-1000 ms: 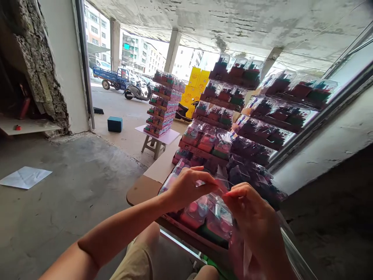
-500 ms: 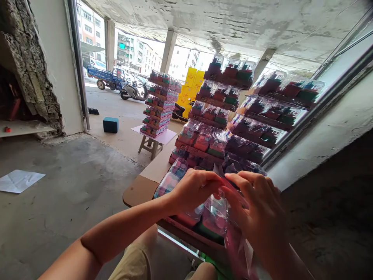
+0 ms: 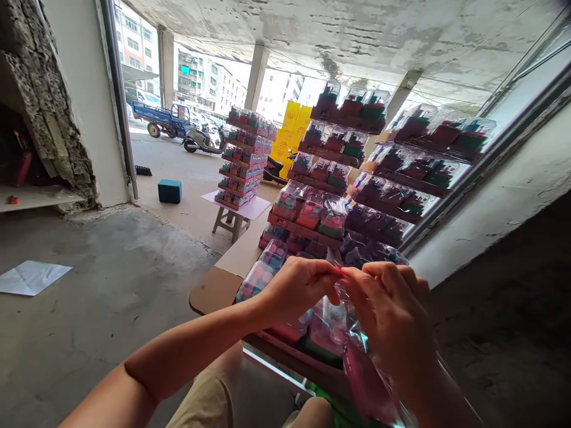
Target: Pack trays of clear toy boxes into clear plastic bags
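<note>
My left hand [image 3: 298, 288] and my right hand [image 3: 392, 309] meet over the near end of the table, thumbs and fingertips pinched together. Between them they grip the edge of a thin clear plastic bag [image 3: 363, 380] with a pinkish part, which hangs below my right hand past the table edge. Under my hands lies a tray [image 3: 307, 351] of clear-lidded plastic boxes [image 3: 328, 324] with pink and green bases. My fingers hide part of these boxes and the bag's upper edge.
Tall stacks of filled trays [image 3: 307, 223] rise behind my hands, wrapped in film at the right [image 3: 401, 196]. Another stack [image 3: 243, 160] stands on a stool [image 3: 232, 223]. A blue block [image 3: 169, 191], white paper [image 3: 33, 277], yellow boxes [image 3: 289, 134] and a scooter [image 3: 203, 141] are farther off.
My right fingertips have closed in against my left ones at the bag's edge. The bag hangs lower and spreads to the right. My left hand has hardly moved.
</note>
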A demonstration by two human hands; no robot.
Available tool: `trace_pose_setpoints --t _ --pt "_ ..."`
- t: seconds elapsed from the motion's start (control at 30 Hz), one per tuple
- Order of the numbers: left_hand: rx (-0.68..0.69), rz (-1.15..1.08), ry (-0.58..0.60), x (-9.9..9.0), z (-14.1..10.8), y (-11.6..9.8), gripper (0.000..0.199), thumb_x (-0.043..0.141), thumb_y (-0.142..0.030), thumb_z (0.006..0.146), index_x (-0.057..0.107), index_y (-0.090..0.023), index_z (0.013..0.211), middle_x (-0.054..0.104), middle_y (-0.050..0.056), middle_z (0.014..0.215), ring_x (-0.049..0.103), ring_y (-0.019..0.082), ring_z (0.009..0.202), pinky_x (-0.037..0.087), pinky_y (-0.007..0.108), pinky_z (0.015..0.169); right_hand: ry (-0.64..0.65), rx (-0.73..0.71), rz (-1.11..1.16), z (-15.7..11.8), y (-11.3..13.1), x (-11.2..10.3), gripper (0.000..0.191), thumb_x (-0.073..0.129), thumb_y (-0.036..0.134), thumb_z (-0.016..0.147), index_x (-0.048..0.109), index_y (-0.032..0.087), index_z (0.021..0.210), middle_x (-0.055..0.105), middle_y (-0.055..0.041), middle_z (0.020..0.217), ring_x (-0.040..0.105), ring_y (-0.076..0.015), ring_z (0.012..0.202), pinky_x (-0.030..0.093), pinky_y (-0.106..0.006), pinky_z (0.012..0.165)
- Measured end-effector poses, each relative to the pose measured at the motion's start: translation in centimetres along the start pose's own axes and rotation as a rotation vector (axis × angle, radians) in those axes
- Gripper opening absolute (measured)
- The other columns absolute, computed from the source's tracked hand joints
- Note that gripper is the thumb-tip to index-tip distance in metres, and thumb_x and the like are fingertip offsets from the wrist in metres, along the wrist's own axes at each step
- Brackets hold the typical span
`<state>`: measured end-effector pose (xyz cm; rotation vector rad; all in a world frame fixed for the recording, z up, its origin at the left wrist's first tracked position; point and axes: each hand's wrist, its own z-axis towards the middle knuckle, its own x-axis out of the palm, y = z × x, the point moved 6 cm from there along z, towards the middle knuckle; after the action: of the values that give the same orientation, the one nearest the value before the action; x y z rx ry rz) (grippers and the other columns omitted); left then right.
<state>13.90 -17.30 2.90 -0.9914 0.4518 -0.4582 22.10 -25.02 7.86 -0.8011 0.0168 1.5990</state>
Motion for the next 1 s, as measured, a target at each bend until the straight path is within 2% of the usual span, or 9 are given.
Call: trace_pose_setpoints --t 0.1,0.3,0.4,0.53,0.63,0.7,0.8,0.9,1.0 --pt "0.023 0.034 0.014 0.2 0.0 -0.3 0.022 0.045 -0.02 0.085 0.065 -0.012 0.084 0.068 0.003 0.07 0.062 0.014 0.067 0.045 0.02 0.065 0.049 -0.005 0.058 0.2 0.0 0.1 0.02 0.047 0.027 0.09 0.064 0.017 0.088 0.057 -0.0036 0.073 0.049 -0.0173 0.071 0.033 -0.032 0.068" --pt "0.048 0.167 0.014 0.5 -0.1 -0.8 0.022 0.045 -0.015 0.083 0.064 -0.015 0.074 0.068 -0.001 0.067 0.061 0.011 0.063 0.043 0.018 0.063 0.059 -0.042 0.066 0.2 0.2 0.2 0.016 0.046 0.021 0.09 0.06 0.018 0.082 0.058 -0.002 0.07 0.049 -0.0167 0.069 0.033 -0.032 0.068" --pt "0.054 0.157 0.019 0.6 -0.2 -0.8 0.022 0.045 -0.013 0.083 0.066 -0.015 0.079 0.068 0.0 0.068 0.062 0.011 0.065 0.044 0.018 0.063 0.052 -0.028 0.052 0.1 -0.1 0.3 0.015 0.046 0.019 0.088 0.058 0.018 0.078 0.056 -0.0029 0.07 0.048 -0.0178 0.07 0.034 -0.032 0.067" --pt "0.018 0.119 0.005 0.5 -0.2 -0.3 0.022 0.045 -0.014 0.082 0.067 -0.013 0.088 0.07 0.002 0.068 0.064 0.013 0.067 0.046 0.02 0.066 -0.004 0.065 0.065 -0.2 -0.7 0.1 0.013 0.047 0.019 0.087 0.055 0.018 0.077 0.053 -0.0041 0.072 0.047 -0.0183 0.071 0.036 -0.032 0.066" --pt "0.027 0.114 -0.006 0.3 -0.2 -0.2 0.02 0.046 -0.014 0.082 0.066 -0.013 0.085 0.069 0.002 0.068 0.064 0.013 0.067 0.046 0.019 0.065 0.027 0.05 0.099 -0.3 -0.5 0.4 0.011 0.048 0.022 0.088 0.058 0.019 0.085 0.055 -0.0035 0.076 0.051 -0.0178 0.073 0.037 -0.033 0.068" --pt "0.049 0.133 -0.004 0.3 -0.2 -0.2 0.02 0.045 -0.013 0.082 0.065 -0.014 0.082 0.069 0.001 0.069 0.063 0.012 0.066 0.044 0.018 0.063 0.043 0.042 0.113 -0.3 -0.4 0.7 0.018 0.049 0.028 0.088 0.059 0.018 0.099 0.057 -0.0056 0.085 0.052 -0.0192 0.078 0.038 -0.034 0.07" --pt "0.056 0.191 0.001 0.2 -0.3 -0.3 0.017 0.045 -0.014 0.083 0.062 -0.015 0.079 0.069 0.001 0.07 0.062 0.011 0.066 0.043 0.018 0.061 0.015 0.176 0.186 -0.3 -1.4 0.6 0.035 0.05 0.039 0.086 0.053 0.017 0.113 0.056 -0.0111 0.102 0.055 -0.0224 0.089 0.043 -0.035 0.072" --pt "0.042 0.243 -0.038 -0.2 -0.5 -0.2 0.012 0.049 -0.015 0.082 0.06 -0.016 0.081 0.068 -0.001 0.069 0.061 0.011 0.067 0.043 0.019 0.063 0.115 0.241 0.352 -0.4 -1.4 0.9 0.019 0.051 0.039 0.086 0.06 0.022 0.087 0.061 -0.0036 0.085 0.058 -0.0167 0.074 0.044 -0.029 0.065" --pt "0.042 0.274 -0.106 -0.7 -0.6 0.1 0.008 0.051 -0.014 0.079 0.06 -0.017 0.078 0.067 -0.002 0.07 0.06 0.011 0.068 0.044 0.02 0.067 0.176 0.25 0.507 -0.5 -0.5 0.8 0.022 0.052 0.036 0.086 0.059 0.022 0.07 0.06 0.0004 0.073 0.057 -0.0131 0.066 0.043 -0.026 0.064"
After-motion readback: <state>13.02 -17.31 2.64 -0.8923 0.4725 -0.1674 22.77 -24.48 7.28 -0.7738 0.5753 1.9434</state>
